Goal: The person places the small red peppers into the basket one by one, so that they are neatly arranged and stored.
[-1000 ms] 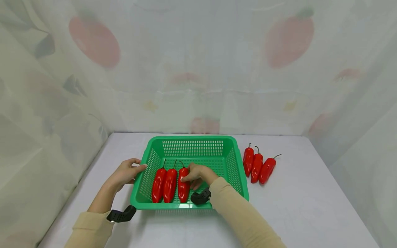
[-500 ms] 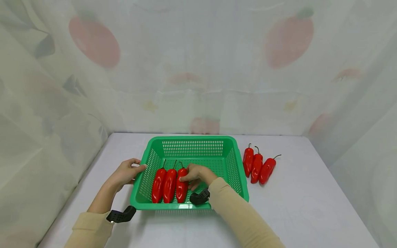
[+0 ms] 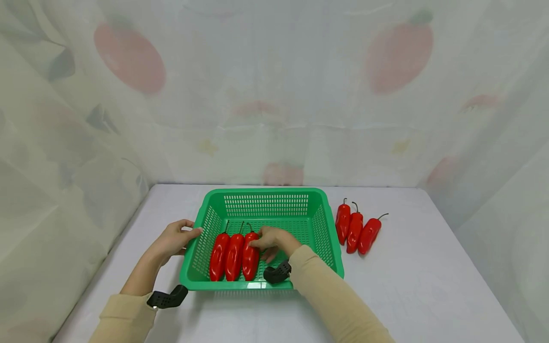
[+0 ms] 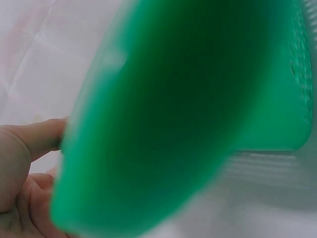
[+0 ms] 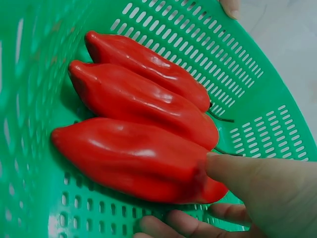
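Three glossy red chili peppers lie side by side in the left half of a green plastic basket (image 3: 266,191), stems pointing away. My right hand (image 3: 276,239) reaches inside and pinches the rightmost chili pepper (image 3: 249,264) near its stem end. In the right wrist view the thumb (image 5: 223,171) presses on top of that pepper, with the fingers below its side. The middle chili pepper (image 5: 143,101) and the left chili pepper (image 5: 148,67) lie close beside it. My left hand (image 3: 171,241) grips the basket's left rim, its fingers partly hidden behind the wall.
Outside the basket on the right, three more chili peppers lie on the white table (image 3: 407,267), among them a slanted chili pepper (image 3: 370,237). A patterned curtain (image 3: 274,95) stands behind the table and along both sides.
The rightmost chili pepper in the basket has shifted left under my right hand, closer to the middle one. My left hand stays on the rim.
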{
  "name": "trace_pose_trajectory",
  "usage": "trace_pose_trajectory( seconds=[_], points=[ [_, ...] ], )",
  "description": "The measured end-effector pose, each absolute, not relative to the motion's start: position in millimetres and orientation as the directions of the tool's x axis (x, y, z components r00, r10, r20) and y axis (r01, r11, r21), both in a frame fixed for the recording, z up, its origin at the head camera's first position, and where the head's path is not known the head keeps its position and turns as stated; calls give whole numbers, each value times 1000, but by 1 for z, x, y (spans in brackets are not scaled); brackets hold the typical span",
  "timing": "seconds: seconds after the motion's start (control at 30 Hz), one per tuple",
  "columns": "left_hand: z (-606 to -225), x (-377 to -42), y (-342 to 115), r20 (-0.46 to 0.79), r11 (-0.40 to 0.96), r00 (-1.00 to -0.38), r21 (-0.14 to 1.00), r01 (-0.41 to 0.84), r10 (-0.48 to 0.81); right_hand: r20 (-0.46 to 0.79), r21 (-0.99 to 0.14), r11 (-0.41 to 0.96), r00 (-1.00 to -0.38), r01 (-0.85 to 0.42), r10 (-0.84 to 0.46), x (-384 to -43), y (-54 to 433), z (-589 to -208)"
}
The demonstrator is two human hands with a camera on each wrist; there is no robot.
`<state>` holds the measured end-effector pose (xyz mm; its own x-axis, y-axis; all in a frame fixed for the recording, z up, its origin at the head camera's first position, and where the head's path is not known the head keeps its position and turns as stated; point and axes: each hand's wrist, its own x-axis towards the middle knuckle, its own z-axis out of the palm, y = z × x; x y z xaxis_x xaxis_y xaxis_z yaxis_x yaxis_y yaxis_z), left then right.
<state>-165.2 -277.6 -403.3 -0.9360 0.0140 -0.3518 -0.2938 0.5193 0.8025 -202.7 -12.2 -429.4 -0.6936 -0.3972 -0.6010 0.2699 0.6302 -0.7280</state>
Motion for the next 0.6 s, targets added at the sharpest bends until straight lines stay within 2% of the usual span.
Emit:
trace_pose_trajectory(
  seconds=[0.33,0.6],
  points=[
    [-401,-164,-276,-353,526,-936,799,-292,17,-523,-715,688,-747,122,-411,-205,-4,-419],
    [-400,-164,-276,-351,524,-936,800,-293,12,-392,-677,734,-819,-51,-419,-212,1,-408]
  ],
)
